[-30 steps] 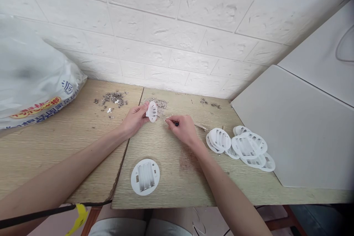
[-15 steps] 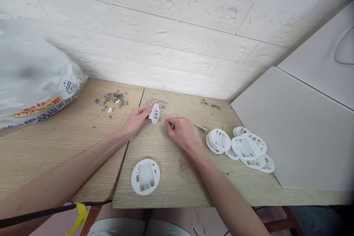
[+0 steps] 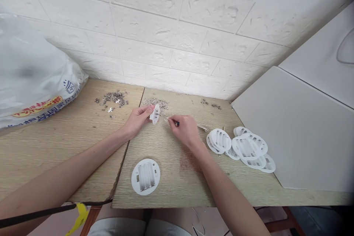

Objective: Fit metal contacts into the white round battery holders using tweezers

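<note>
1. Head view: I have the left hand [image 3: 139, 118] gripping a white disc [image 3: 156, 114] by its left side, thumb and fingers closed on it, above the far middle of the table [image 3: 171, 177]. The disc stands on edge, its face with the metal contacts turned right.
2. My right hand [image 3: 184, 129] is closed around a thin tool [image 3: 163, 117], its shaft pointing left at that face. The tip is at the contacts or just beside them; I can't tell whether it touches.
3. I judge the step in hand to be working the tip against a contact in the held disc.
4. As I read it, the next move calls for a firm left grip and small, straight tip movements, since a slip could bend a contact or twist the disc.
5. Around the hands, I see a loose disc [image 3: 145, 177] lying flat at the near middle, a disc pile [image 3: 247, 146] to the right, and two heaps of small metal pieces beyond: a left heap [image 3: 115, 98] and a middle heap [image 3: 162, 102] behind the held disc.
</note>
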{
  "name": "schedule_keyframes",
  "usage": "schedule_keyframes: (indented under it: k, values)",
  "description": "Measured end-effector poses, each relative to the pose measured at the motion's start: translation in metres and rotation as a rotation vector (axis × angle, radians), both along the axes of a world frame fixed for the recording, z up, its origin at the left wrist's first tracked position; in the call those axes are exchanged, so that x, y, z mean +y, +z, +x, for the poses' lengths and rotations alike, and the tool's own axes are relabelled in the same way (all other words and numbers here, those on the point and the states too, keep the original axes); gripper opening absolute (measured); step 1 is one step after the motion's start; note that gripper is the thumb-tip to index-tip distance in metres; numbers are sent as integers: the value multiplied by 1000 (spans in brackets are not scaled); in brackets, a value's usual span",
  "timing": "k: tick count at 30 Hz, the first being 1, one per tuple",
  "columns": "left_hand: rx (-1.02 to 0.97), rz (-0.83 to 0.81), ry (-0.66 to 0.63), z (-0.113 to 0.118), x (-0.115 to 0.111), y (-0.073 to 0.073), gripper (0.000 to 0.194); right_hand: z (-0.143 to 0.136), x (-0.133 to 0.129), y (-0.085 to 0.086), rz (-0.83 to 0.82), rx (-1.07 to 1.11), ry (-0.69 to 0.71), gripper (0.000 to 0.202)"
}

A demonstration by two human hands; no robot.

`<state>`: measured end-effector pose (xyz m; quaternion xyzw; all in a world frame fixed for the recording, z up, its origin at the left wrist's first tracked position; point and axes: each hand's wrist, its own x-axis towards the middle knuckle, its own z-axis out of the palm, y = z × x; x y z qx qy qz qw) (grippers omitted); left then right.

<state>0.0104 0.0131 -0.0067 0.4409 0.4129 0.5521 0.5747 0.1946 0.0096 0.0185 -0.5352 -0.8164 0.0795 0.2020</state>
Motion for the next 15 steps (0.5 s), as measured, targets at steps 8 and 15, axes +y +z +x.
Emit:
schedule_keyframes:
  k: [8,15]
  values:
    - [60,9,-17,-1,-1,-2,40,-1,0,-2,10,-17,18,31]
    - [103,0,-19,0,-2,-2,42,-3,-5,-4,64,-126,7,29]
